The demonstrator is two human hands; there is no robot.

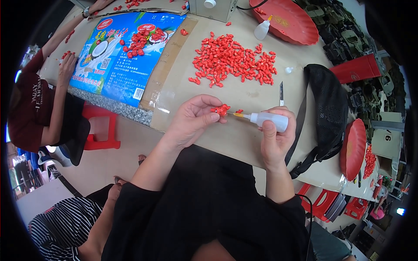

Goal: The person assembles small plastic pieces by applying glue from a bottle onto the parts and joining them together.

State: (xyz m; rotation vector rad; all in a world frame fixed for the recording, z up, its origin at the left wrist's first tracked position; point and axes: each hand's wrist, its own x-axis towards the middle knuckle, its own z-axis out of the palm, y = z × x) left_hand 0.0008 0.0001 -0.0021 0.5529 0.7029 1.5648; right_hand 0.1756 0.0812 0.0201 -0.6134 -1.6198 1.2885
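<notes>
Between the thumb and fingers of my left hand is a small red figurine. My right hand grips a white squeeze bottle lying sideways, its thin needle tip pointing left at the figurine; I cannot tell whether the tip touches it. Another small red piece lies on the table just behind the needle. Beyond my hands spreads a large heap of the same red pieces. A craft knife lies just past my right hand.
A blue printed cardboard sheet with red pieces on it lies at the left, where a co-worker's hand rests. A second squeeze bottle stands by a red tray. A black mesh cap and a red cup are on the right.
</notes>
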